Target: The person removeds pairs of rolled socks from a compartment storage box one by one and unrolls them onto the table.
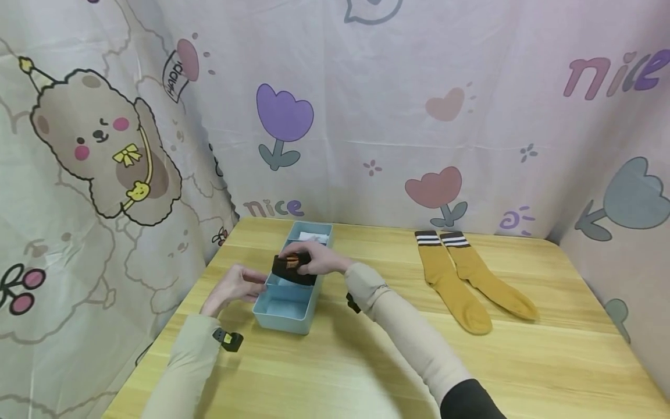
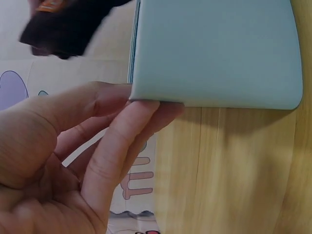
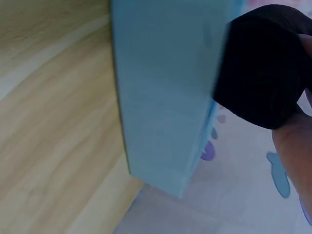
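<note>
A light blue divided box (image 1: 283, 323) stands on the table. My right hand (image 1: 320, 258) grips a folded black sock (image 1: 285, 269) with an orange pattern, held over the box's middle part. In the right wrist view the black sock (image 3: 263, 68) overlaps the upper edge of the box (image 3: 165, 87). My left hand (image 1: 238, 286) is at the box's left side. In the left wrist view, the thumb and fingers of my left hand (image 2: 92, 146) pinch the edge of the box (image 2: 214, 53). A white folded item (image 1: 314, 237) lies in the far compartment.
A pair of mustard yellow socks with black and white striped cuffs, one the left sock (image 1: 450, 285) and one the right sock (image 1: 489, 279), lies flat on the right of the wooden table (image 1: 366, 361). A printed curtain (image 1: 366, 116) hangs behind and along both sides.
</note>
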A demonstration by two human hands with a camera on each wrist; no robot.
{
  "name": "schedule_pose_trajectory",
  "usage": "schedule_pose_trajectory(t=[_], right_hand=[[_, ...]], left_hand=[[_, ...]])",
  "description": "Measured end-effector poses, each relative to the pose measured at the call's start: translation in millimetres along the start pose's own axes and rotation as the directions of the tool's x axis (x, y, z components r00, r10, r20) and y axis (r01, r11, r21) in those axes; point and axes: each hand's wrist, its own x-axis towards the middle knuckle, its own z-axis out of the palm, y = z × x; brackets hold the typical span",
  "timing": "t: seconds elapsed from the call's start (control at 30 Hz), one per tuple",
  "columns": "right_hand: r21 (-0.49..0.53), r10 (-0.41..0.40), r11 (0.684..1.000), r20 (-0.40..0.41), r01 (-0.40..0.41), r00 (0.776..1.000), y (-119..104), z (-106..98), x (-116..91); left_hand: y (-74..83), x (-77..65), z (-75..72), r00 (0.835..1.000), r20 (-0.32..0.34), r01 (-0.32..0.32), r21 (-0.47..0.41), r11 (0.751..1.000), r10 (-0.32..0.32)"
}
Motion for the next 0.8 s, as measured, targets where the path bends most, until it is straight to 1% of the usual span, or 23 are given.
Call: schedule_pose_trajectory(t=[0.07, 0.2, 0.27, 0.33, 0.4, 0.5, 0.57, 0.63, 0.73, 0.8], right_hand=[[0.036, -0.016, 0.999, -0.019, 0.017, 1.0, -4, -6, -5], [0.065, -0.07, 0.995, -0.037, 0.072, 0.997, -10, -18, -14], [0.071, -0.087, 0.993, -0.038, 0.09, 0.995, -11, -23, -19], [0.072, -0.098, 0.992, -0.039, 0.101, 0.994, -10, -26, -26], [0.068, -0.094, 0.993, -0.042, 0.097, 0.995, -7, -28, -36], [0.053, -0.064, 0.996, -0.042, 0.066, 0.997, -3, -29, -52], [0.035, -0.031, 0.999, -0.041, 0.033, 0.999, 0, -29, -63], [0.017, -0.003, 1.0, -0.045, 0.003, 0.999, 3, -28, -74], [-0.019, 0.034, 0.999, -0.06, -0.035, 0.998, 11, -25, -90], [-0.039, 0.054, 0.998, -0.063, -0.057, 0.997, 17, -22, -99]], left_hand=[[0.9, 0.2, -0.1, 1.0, -0.003, 0.012, 0.013, 1.0, -0.012], [1.7, 0.5, -0.8, 1.0, -0.021, 0.02, 0.044, 0.999, -0.019], [2.6, 0.0, 0.1, 0.999, -0.038, 0.013, 0.073, 0.997, -0.011], [5.8, -1.4, 1.6, 0.998, -0.065, -0.011, 0.144, 0.99, 0.021], [12.1, -3.8, 4.8, 0.994, -0.093, -0.033, 0.225, 0.974, 0.055], [25.6, -6.5, 13.4, 0.982, -0.145, -0.06, 0.368, 0.928, 0.121], [35.4, -7.7, 21.9, 0.973, -0.16, -0.086, 0.407, 0.909, 0.164], [43.2, -8.1, 31.4, 0.962, -0.172, -0.125, 0.416, 0.901, 0.213], [51.9, -10.2, 45.9, 0.949, -0.17, -0.19, 0.359, 0.914, 0.265], [56.3, -11.5, 56.7, 0.945, -0.169, -0.22, 0.304, 0.927, 0.28]])
